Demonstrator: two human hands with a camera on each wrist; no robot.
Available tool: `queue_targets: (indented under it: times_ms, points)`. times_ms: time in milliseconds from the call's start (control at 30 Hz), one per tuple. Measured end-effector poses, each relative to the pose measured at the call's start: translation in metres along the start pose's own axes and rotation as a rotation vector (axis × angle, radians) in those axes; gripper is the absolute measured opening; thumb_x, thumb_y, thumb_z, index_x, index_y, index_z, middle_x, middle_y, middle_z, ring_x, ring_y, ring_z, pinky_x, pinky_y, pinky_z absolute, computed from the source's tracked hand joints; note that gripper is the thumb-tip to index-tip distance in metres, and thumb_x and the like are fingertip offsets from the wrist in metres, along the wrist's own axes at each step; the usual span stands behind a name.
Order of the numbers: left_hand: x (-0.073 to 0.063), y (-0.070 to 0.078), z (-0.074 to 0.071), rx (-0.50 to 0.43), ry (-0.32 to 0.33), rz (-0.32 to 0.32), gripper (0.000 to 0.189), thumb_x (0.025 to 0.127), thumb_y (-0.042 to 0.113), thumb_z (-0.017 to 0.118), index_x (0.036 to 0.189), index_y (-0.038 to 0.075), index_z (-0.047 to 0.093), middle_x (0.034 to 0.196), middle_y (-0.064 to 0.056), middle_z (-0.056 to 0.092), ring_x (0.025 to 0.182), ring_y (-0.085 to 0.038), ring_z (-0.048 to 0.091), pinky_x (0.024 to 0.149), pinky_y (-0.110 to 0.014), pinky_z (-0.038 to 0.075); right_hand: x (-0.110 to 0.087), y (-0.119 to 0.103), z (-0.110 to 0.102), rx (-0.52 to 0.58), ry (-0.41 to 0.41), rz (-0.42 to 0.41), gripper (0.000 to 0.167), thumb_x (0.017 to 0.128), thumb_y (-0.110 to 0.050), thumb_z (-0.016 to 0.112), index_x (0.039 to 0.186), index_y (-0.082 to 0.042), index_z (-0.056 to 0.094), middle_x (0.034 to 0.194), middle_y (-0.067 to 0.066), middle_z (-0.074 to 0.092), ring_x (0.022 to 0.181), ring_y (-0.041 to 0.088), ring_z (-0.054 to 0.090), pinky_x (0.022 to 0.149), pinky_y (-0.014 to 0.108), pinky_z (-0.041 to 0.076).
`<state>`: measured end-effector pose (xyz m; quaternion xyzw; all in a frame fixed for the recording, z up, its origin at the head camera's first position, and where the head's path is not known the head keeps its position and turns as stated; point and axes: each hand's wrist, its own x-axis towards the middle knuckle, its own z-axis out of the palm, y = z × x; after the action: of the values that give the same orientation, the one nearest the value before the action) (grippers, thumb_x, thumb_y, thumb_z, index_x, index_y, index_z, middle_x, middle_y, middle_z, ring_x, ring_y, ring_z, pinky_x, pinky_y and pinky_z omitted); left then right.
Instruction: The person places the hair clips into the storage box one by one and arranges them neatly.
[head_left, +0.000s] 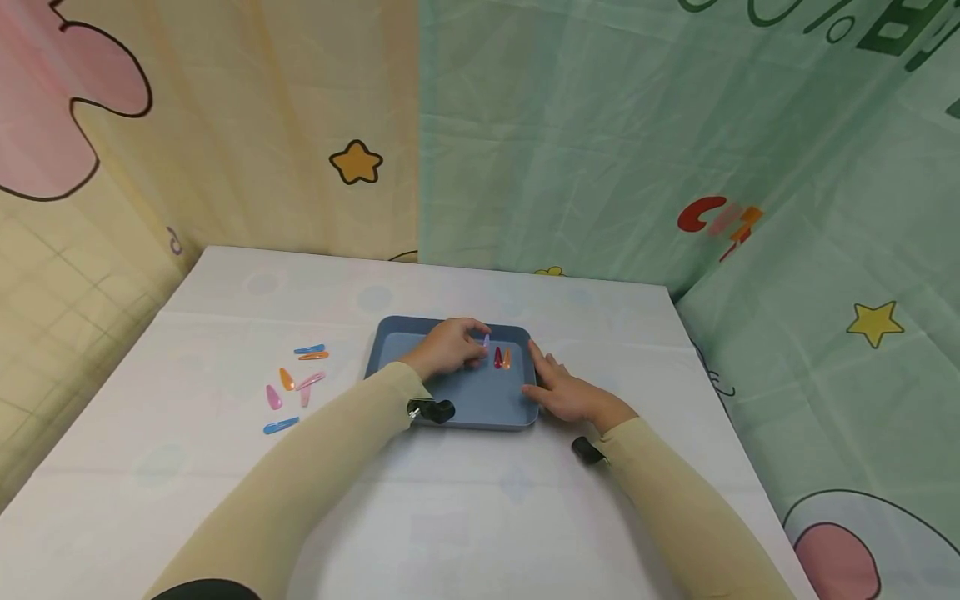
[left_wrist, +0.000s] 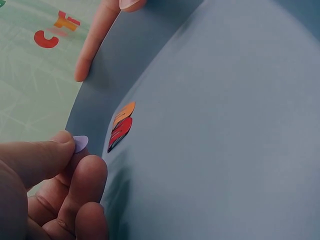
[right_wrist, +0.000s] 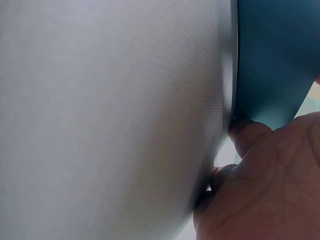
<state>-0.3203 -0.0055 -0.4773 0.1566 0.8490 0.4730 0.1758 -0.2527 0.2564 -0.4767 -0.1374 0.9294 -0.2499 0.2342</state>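
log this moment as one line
left hand: pinches purple clip over tray; right hand: touches tray edge; in tray: red clip, orange clip; left of tray: other clips

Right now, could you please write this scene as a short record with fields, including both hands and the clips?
Left hand: pinches a purple clip over the tray
Right hand: touches the tray's right edge
Clips lying in tray: red clip and orange clip, side by side
Clips left of tray: two blue clips, two more orange clips, three pink clips
Surface: white table
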Motion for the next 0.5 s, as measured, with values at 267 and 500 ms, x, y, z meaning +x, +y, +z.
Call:
queue_targets:
  times_ms: [267, 500]
  points:
    - [0.0004, 0.0024, 0.0033, -0.003, 0.003, 0.000, 0.042, 0.096, 0.016, 0.075, 0.137, 0.009, 0.067, 0.079, -0.005, 0.075, 0.066, -0.014, 0.065, 0.058, -0.027, 0.049, -0.0003, -0.0001, -0.0013, 0.003, -0.012, -0.006, 0.087, 0.111, -0.048, 0.045, 0.168, -0.025, -0.017, 0.178, 0.016, -0.003, 0.162, 0.046, -0.007, 0.127, 0.069, 0.005]
    - [0.0028, 0.0023, 0.0077, 0.033, 0.010, -0.015, 0.039, 0.097, 0.017, 0.075, 0.135, 0.011, 0.068, 0.082, -0.003, 0.076, 0.073, -0.015, 0.069, 0.065, -0.029, 0.051, 0.0002, 0.0005, -0.0012, 0.007, -0.012, -0.005, 0.088, 0.110, -0.048, 0.046, 0.168, -0.025, -0.016, 0.178, 0.015, -0.003, 0.163, 0.044, -0.006, 0.127, 0.069, 0.006]
